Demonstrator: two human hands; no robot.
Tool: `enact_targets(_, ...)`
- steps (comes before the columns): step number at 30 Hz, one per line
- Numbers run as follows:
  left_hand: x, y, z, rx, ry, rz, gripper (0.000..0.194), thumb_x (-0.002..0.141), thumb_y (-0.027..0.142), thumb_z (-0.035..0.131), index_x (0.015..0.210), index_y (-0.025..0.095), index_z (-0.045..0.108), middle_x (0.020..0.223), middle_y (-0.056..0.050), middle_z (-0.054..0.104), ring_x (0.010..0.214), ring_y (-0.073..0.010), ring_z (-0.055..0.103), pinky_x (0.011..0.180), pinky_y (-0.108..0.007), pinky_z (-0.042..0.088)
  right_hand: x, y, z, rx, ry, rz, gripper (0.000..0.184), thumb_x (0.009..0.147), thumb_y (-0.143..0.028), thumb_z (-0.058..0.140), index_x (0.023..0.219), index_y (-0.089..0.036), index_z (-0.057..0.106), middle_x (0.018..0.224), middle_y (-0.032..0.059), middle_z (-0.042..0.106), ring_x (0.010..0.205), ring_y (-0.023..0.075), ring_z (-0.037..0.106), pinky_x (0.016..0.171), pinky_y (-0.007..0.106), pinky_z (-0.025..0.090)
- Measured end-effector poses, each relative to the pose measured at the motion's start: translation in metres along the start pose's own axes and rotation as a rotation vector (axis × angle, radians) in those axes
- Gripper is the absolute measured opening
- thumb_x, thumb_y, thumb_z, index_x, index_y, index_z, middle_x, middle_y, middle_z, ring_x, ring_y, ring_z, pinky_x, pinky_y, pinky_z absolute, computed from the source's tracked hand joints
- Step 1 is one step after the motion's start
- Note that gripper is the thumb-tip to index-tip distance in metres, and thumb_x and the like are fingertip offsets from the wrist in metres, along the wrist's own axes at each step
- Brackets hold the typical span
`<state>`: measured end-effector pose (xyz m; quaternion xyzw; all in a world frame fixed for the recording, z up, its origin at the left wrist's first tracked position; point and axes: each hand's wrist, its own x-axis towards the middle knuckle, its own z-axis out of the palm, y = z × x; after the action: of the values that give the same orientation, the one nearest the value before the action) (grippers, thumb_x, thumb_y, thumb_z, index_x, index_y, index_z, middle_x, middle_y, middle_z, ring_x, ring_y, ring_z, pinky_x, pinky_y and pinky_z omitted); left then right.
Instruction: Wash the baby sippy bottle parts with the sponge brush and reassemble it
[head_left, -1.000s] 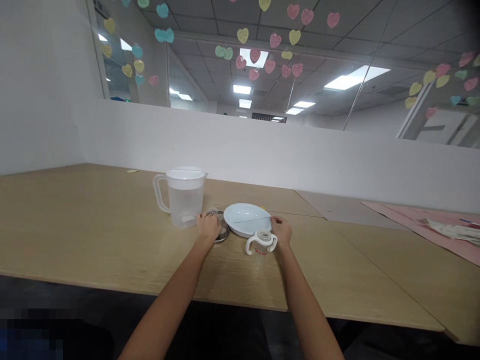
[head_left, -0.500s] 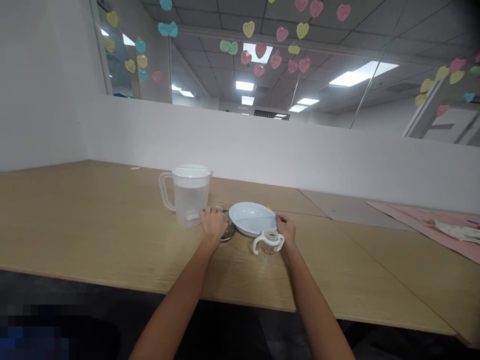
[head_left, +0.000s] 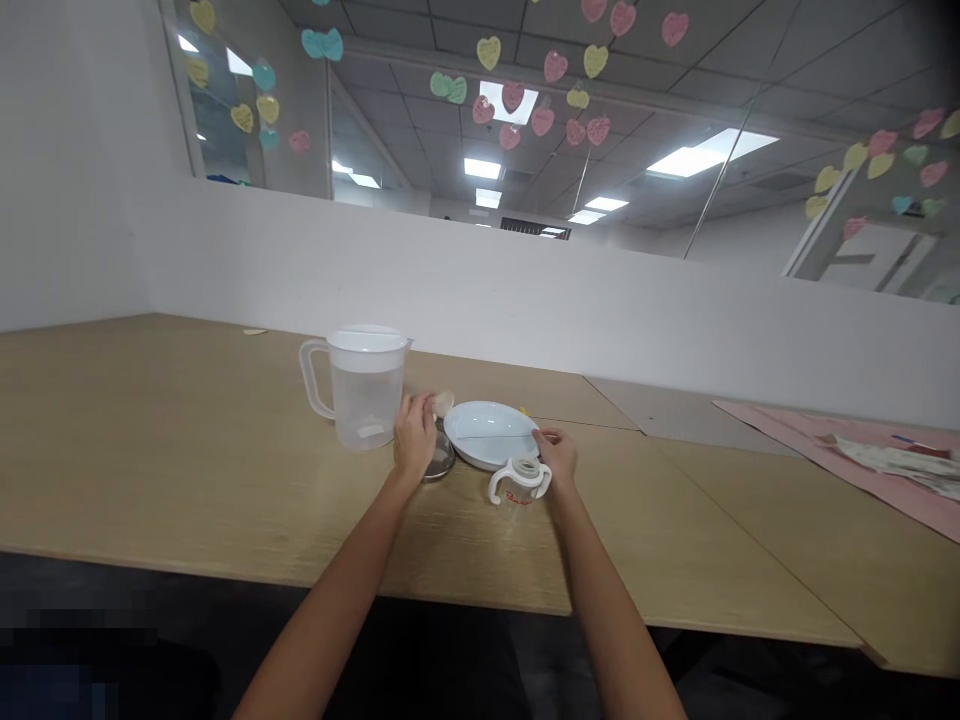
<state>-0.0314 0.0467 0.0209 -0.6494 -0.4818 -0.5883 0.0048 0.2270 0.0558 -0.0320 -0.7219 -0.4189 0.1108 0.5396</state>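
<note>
My left hand (head_left: 415, 437) has its fingers closed on a small pale, rounded piece (head_left: 443, 404), held above the far side of a round metal dish (head_left: 441, 462). Its exact kind is too small to tell. The hand covers part of that dish. My right hand (head_left: 556, 457) pinches the right rim of a white shallow bowl (head_left: 491, 455), which has a thin line across it. Just in front of the bowl stands a clear baby bottle (head_left: 519, 486) with two white handles, red lettering and an uncapped top. To the left is a translucent lidded pitcher (head_left: 367, 395).
The wooden table (head_left: 247, 460) ends at a white wall (head_left: 450, 290) behind. Pink cloth (head_left: 780, 440) with a patterned cloth and a pen lies at the right. A small yellow bit shows behind the bowl.
My left hand has risen from the metal dish, turned upward, with the pale piece now showing at its fingertips. The right hand stays at the bowl's rim. The view shifts slightly.
</note>
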Motion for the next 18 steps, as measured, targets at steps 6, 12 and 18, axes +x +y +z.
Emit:
enact_targets(6, -0.012, 0.010, 0.005, -0.129, -0.204, 0.142, 0.025, 0.086, 0.017, 0.040, 0.104, 0.019, 0.058, 0.103, -0.007, 0.061, 0.100, -0.0202, 0.056, 0.091, -0.032, 0.044, 0.001, 0.000, -0.001, 0.016, 0.048, 0.110, 0.030, 0.070, -0.041, 0.060, 0.083, -0.015, 0.067, 0.082, 0.0084, 0.070, 0.066, 0.0180, 0.064, 0.057, 0.025, 0.048)
enact_targets(12, -0.022, 0.013, 0.016, -0.072, -0.343, 0.278, 0.025, 0.091, 0.026, 0.040, 0.108, 0.019, 0.058, 0.110, -0.007, 0.060, 0.105, -0.0204, 0.054, 0.095, -0.034, 0.041, 0.002, -0.003, -0.007, 0.369, 0.134, 0.234, 0.025, 0.063, -0.035, 0.067, 0.076, -0.015, 0.063, 0.072, 0.0060, 0.068, 0.064, 0.0180, 0.064, 0.053, 0.025, 0.049)
enact_targets(18, -0.023, 0.009, 0.021, 0.091, -0.363, 0.296, 0.026, 0.093, 0.022, 0.037, 0.104, 0.019, 0.061, 0.108, -0.006, 0.062, 0.103, -0.0199, 0.054, 0.096, -0.035, 0.039, 0.007, -0.004, -0.016, 0.601, 0.123, 0.230, 0.017, 0.066, -0.028, 0.066, 0.074, -0.017, 0.056, 0.061, -0.0005, 0.062, 0.053, 0.0113, 0.058, 0.050, 0.021, 0.051)
